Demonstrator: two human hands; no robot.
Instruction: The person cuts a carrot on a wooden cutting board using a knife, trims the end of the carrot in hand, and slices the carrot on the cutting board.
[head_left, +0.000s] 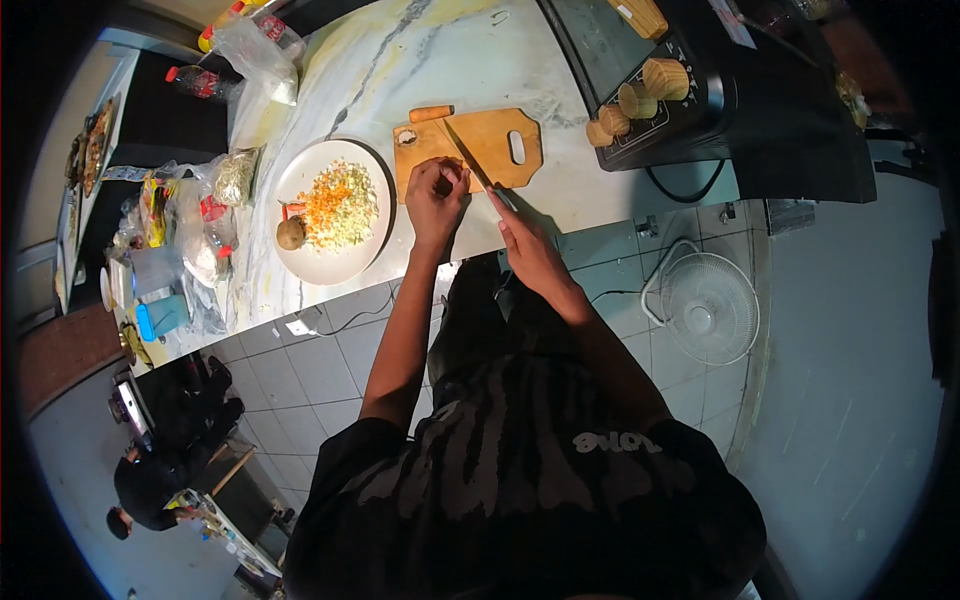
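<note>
My right hand [527, 245] grips the handle of a kitchen knife [466, 152], its blade slanting up and left across the wooden cutting board [526, 178]. Beside the blade, my left hand [438, 203] is closed over the board's near edge, fingers curled; whatever they may hold is hidden. A carrot piece [432, 113] lies along the board's far edge. Left of the board, a white plate [290, 180] carries finely chopped orange and pale green vegetables [345, 205]. A round brown potato-like item [290, 234] and small red pieces sit on its left side.
A black oven [690, 90] with wooden knobs stands right on the marble counter [440, 50]. Plastic bags [255, 60], a cola bottle [197, 82] and a blue container [162, 318] crowd the left. A fan [700, 308] is on the floor; another person [150, 490] is lower left.
</note>
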